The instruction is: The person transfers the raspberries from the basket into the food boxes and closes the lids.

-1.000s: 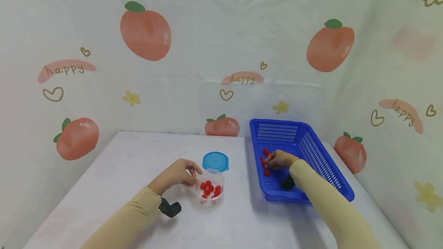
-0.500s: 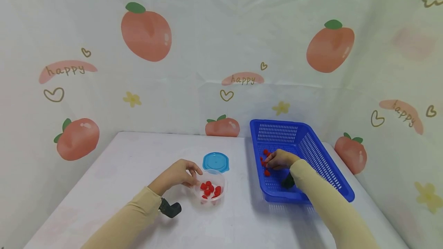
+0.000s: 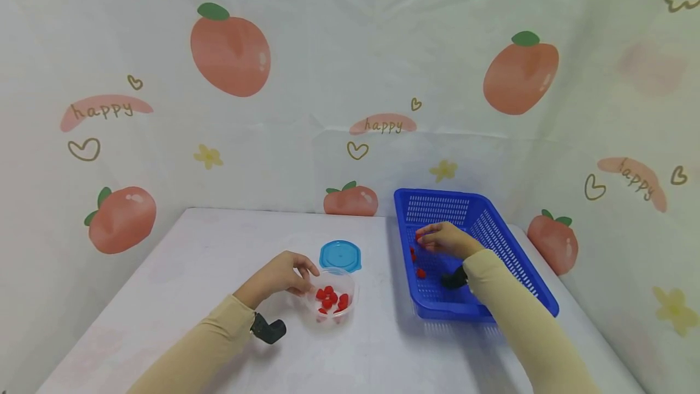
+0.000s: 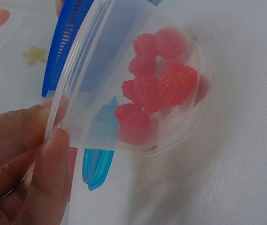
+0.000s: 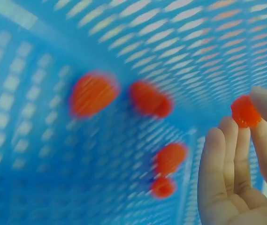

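Note:
My left hand pinches the near-left rim of a clear plastic tub between thumb and fingers. Several red raspberries lie in the bottom of it. Over the blue basket, my right hand pinches a single raspberry between thumb and fingertips. Below it, several loose raspberries lie on the basket floor along the left side, blurred in the right wrist view.
Just behind the tub, a round blue lid lies on the white tabletop. The basket's slotted walls rise around the right hand. A printed cloth backdrop stands along the table's far edge.
My right hand has lifted and moved slightly back from the raspberries on the basket floor, with one raspberry now in its fingers. The left hand and tub stay put.

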Available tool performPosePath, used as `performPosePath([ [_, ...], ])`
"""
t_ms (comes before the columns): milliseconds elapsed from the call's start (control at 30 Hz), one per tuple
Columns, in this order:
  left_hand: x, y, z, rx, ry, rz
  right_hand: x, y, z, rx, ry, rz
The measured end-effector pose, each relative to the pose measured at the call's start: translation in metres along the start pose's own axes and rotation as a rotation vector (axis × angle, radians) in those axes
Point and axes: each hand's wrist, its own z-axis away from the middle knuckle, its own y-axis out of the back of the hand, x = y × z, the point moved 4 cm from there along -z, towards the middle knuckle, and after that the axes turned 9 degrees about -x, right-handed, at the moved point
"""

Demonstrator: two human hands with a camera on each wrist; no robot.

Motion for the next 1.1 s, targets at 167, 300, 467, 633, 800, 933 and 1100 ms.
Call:
performPosePath([
  [167,0.002,0.000,0.001,0.003,0.008,-0.001,-0.023,-0.002,0.009,-0.004,0.119,-0.119],
  [300,0.002,0.000,0.002,0.007,0.010,-0.001,-0.041,-0.003,0.016,0.042,0.179,-0.172],
  [467,0.001,0.000,0.001,0.006,0.007,-0.002,-0.063,-0.006,0.025,0.086,0.265,-0.313],
  [633,0.001,-0.001,0.001,0.012,0.013,0.013,-0.080,-0.014,0.036,0.087,0.324,-0.373],
  [800,0.001,-0.001,0.001,0.010,0.012,0.013,-0.096,-0.031,0.048,0.079,0.375,-0.403],
  [933,0.001,0.000,0.001,0.007,0.007,0.002,-0.103,-0.048,0.054,0.083,0.404,-0.412],
  [1100,0.000,-0.001,0.001,0.007,0.005,-0.008,-0.106,-0.070,0.056,0.107,0.414,-0.415],
])
